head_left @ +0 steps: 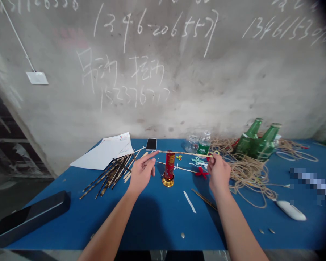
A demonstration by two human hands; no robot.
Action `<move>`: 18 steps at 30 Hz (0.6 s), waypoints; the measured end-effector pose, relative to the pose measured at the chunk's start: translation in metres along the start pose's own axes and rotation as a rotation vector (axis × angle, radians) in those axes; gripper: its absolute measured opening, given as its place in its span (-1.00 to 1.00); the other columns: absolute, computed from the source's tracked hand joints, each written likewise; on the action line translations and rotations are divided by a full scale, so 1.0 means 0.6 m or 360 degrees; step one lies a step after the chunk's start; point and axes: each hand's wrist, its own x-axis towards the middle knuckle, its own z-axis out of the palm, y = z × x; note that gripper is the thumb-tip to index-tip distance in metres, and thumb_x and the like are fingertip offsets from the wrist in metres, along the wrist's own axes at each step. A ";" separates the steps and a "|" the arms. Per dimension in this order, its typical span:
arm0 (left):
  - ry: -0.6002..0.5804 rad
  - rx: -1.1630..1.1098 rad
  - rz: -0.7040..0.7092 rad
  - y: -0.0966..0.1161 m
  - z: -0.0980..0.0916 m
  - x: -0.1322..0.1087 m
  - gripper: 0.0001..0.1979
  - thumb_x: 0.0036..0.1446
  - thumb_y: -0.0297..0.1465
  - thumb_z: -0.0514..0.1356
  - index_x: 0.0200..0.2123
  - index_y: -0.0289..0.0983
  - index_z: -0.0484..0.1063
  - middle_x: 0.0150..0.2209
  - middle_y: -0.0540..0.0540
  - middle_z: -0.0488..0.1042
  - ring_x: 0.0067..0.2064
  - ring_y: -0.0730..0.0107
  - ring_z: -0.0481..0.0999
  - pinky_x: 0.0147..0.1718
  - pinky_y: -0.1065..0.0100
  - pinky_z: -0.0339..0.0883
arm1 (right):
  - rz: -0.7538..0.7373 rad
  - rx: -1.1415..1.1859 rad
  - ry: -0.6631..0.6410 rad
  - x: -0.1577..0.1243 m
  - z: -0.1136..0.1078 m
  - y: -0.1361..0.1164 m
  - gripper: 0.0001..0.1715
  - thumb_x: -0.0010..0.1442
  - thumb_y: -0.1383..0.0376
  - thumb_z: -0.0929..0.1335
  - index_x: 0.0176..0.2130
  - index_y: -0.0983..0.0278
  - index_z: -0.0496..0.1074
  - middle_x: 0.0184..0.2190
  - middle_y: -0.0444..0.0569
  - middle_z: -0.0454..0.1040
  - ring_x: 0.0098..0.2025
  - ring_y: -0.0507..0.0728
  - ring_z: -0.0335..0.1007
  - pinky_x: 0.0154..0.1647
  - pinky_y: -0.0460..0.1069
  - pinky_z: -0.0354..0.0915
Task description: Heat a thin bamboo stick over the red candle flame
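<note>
A thin, mottled stick (184, 153) runs nearly level above the blue table. My right hand (219, 173) is closed around its right end, where a small yellowish ring shows by the fingers. At the other end, the stretched index finger of my left hand (142, 172) meets the tip; the thumb stands apart and no grip shows. Between my hands an upright red cylinder (169, 166) with gold markings stands on a gold base (167, 181), its top at the stick's height. Behind and below the stick lies a pale rod with a red star-shaped piece (201, 173).
Dark and pale sticks (111, 177) lie left beside white paper (103, 154). A phone (151, 144), a jar (191, 144) and a small bottle (204, 145) stand near the wall. Green bottles (267, 143) and coiled cord (247, 174) occupy the right. A dark long box (29, 217) lies front left.
</note>
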 end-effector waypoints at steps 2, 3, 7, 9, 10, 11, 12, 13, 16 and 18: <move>-0.0013 0.0011 0.0005 0.001 0.001 0.000 -0.48 0.38 -0.18 0.20 0.29 -0.30 0.52 -0.63 0.06 0.38 -0.64 0.54 0.20 -0.61 0.46 0.07 | -0.0006 0.0006 0.0007 0.000 0.000 0.000 -0.55 0.15 0.16 0.45 -0.59 0.21 0.21 -0.68 -0.28 0.07 -0.64 -0.06 -0.11 -0.66 -0.08 -0.15; -0.0019 0.0017 0.0007 0.001 0.001 -0.001 -0.48 0.38 -0.18 0.19 0.29 -0.30 0.51 -0.62 0.06 0.38 -0.64 0.54 0.20 -0.62 0.46 0.08 | -0.0008 0.0011 0.0014 0.000 0.000 0.000 -0.56 0.14 0.16 0.44 -0.59 0.21 0.20 -0.68 -0.28 0.07 -0.64 -0.06 -0.11 -0.66 -0.08 -0.15; -0.0028 0.0029 0.0007 0.000 0.003 -0.001 -0.47 0.38 -0.17 0.20 0.30 -0.31 0.50 -0.63 0.07 0.37 -0.64 0.54 0.20 -0.62 0.46 0.08 | -0.0011 0.0037 0.0025 0.001 0.001 -0.002 -0.56 0.13 0.18 0.45 -0.60 0.21 0.20 -0.68 -0.28 0.07 -0.63 -0.06 -0.11 -0.66 -0.09 -0.17; -0.0034 0.0025 0.0002 0.000 0.004 -0.001 -0.45 0.37 -0.17 0.20 0.30 -0.32 0.49 -0.64 0.08 0.36 -0.64 0.54 0.20 -0.62 0.46 0.07 | -0.0010 0.0040 0.0032 0.001 0.001 -0.002 -0.57 0.13 0.19 0.44 -0.60 0.21 0.20 -0.67 -0.28 0.08 -0.63 -0.06 -0.11 -0.66 -0.09 -0.17; -0.0039 0.0022 -0.0002 0.000 0.004 -0.001 -0.45 0.37 -0.17 0.20 0.31 -0.33 0.48 -0.64 0.08 0.36 -0.64 0.54 0.19 -0.62 0.46 0.07 | -0.0009 0.0039 0.0039 0.001 0.001 -0.003 -0.57 0.13 0.19 0.44 -0.60 0.21 0.20 -0.67 -0.28 0.08 -0.63 -0.06 -0.11 -0.66 -0.09 -0.17; -0.0047 0.0018 -0.0006 0.001 0.004 -0.001 -0.44 0.37 -0.17 0.20 0.32 -0.33 0.47 -0.64 0.08 0.36 -0.65 0.54 0.19 -0.62 0.46 0.06 | -0.0008 0.0038 0.0045 0.002 0.001 -0.003 -0.57 0.13 0.19 0.44 -0.59 0.21 0.20 -0.67 -0.28 0.08 -0.63 -0.06 -0.11 -0.66 -0.09 -0.18; -0.0054 0.0014 -0.0010 0.001 0.005 -0.001 -0.43 0.37 -0.17 0.20 0.32 -0.34 0.47 -0.64 0.08 0.36 -0.65 0.54 0.19 -0.62 0.46 0.06 | -0.0009 0.0037 0.0048 0.002 0.001 -0.003 -0.58 0.13 0.19 0.43 -0.59 0.21 0.20 -0.68 -0.28 0.07 -0.63 -0.06 -0.11 -0.66 -0.09 -0.18; -0.0061 0.0011 -0.0014 0.002 0.005 -0.002 -0.43 0.37 -0.17 0.20 0.33 -0.35 0.46 -0.64 0.08 0.36 -0.65 0.55 0.19 -0.62 0.46 0.06 | -0.0013 0.0036 0.0048 0.002 0.001 -0.002 -0.58 0.14 0.19 0.43 -0.59 0.21 0.20 -0.68 -0.28 0.07 -0.64 -0.06 -0.12 -0.66 -0.09 -0.18; -0.0078 0.0014 -0.0019 0.006 0.007 -0.002 -0.42 0.36 -0.17 0.20 0.33 -0.36 0.45 -0.64 0.08 0.37 -0.65 0.55 0.19 -0.62 0.46 0.06 | -0.0026 0.0042 0.0046 0.004 0.000 -0.001 -0.57 0.15 0.19 0.43 -0.59 0.20 0.19 -0.67 -0.29 0.06 -0.64 -0.06 -0.13 -0.67 -0.09 -0.19; -0.0087 0.0022 -0.0025 0.008 0.008 -0.002 -0.42 0.36 -0.17 0.20 0.33 -0.35 0.45 -0.64 0.08 0.37 -0.66 0.56 0.19 -0.62 0.46 0.06 | -0.0039 0.0041 0.0053 0.004 0.000 -0.001 -0.55 0.15 0.17 0.44 -0.59 0.20 0.18 -0.67 -0.29 0.05 -0.64 -0.06 -0.13 -0.67 -0.09 -0.18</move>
